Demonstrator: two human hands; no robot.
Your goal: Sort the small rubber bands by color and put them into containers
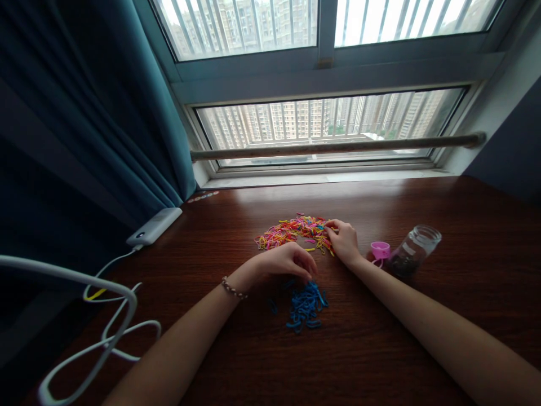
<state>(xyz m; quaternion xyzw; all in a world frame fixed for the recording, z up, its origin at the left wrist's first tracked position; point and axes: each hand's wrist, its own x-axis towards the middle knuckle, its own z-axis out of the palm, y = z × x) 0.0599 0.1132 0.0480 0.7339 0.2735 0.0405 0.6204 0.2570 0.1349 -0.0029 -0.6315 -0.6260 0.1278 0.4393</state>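
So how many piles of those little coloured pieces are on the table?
2: a multicoloured pile at the right hand, toward the window, and a blue pile nearer you, by the left hand. The hands may hide some pieces.

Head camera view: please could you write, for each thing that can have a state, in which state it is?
Left hand: fingertips at blue pile
Right hand: fingertips at multicoloured pieces
Blue pile: loosely heaped
Multicoloured pieces: spread in an arc
Jar: open
Curtain: gathered at left
White device: cable attached
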